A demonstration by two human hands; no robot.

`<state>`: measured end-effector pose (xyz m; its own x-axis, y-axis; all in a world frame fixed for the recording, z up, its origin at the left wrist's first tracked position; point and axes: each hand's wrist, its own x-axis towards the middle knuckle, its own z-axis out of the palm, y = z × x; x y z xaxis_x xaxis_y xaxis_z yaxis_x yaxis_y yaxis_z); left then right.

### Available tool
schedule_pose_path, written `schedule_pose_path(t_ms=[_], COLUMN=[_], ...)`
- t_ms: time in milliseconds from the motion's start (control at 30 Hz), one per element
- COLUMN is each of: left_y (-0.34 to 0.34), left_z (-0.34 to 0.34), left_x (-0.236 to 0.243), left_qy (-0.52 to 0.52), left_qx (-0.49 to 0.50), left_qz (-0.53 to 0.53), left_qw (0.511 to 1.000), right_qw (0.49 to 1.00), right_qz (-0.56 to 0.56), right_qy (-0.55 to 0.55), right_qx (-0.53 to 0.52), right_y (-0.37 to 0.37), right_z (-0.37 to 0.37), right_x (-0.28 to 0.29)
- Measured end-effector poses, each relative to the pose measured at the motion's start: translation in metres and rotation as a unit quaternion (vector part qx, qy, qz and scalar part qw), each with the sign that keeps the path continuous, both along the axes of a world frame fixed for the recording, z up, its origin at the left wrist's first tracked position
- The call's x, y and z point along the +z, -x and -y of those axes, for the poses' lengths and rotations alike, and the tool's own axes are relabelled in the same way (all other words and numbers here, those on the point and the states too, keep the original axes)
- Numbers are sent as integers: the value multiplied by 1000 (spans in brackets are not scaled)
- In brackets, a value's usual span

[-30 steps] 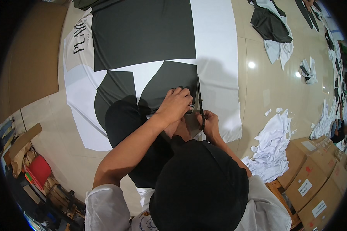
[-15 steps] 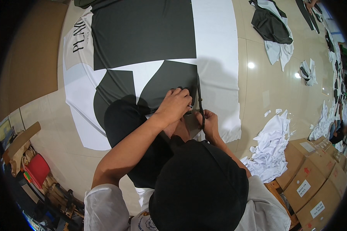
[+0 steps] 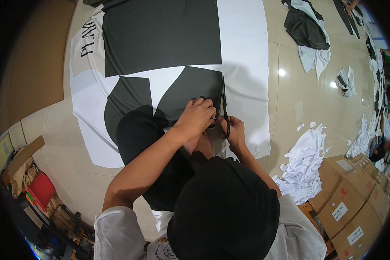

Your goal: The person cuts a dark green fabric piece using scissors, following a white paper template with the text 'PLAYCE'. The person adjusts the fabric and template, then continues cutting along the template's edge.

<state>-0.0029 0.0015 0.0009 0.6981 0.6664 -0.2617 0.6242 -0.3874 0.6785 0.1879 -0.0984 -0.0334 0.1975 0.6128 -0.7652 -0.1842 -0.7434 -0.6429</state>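
1. On the floor before you lies one white sheet [image 3: 247,52] printed with black shapes; one curved black shape [image 3: 188,93] sits under your hands.
2. Your left hand [image 3: 198,118] is curled, fingers pressing down on the lower edge of that shape, closed on nothing you can make out.
3. Your right hand [image 3: 235,132] is closed around the handles of one pair of scissors [image 3: 224,106]; the blades point away from you along the shape's right edge, on the sheet.
4. Right of you one heap of white scraps [image 3: 303,167] lies on the tiles.
5. Beside the heap, at lower right, you can count four brown boxes [image 3: 355,208] in a row; three carry small white rectangular labels, one has red marks.
6. Farther off at upper right, one black-and-white fabric pile [image 3: 310,37] lies apart.
7. At lower left, one red box [image 3: 40,190] stands among clutter.
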Motion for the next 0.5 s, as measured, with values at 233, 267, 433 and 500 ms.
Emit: schedule_pose_path(t_ms=[233,267,433,500], left_y=[0,0,-1,-1], left_z=[0,0,0,0], left_x=[1,0,0,-1], left_qy=[0,-1,-5,-6], left_qx=[2,2,0,-1], left_qz=[2,2,-2,-2], left_qw=[1000,1000,1000,1000], right_qw=[1000,1000,1000,1000], right_qz=[9,9,12,14], right_qy=[-1,-1,-3,-4], right_qx=[1,0,3,6], right_y=[0,0,1,2], right_z=[3,3,4,4], right_x=[-1,-2,-1,0])
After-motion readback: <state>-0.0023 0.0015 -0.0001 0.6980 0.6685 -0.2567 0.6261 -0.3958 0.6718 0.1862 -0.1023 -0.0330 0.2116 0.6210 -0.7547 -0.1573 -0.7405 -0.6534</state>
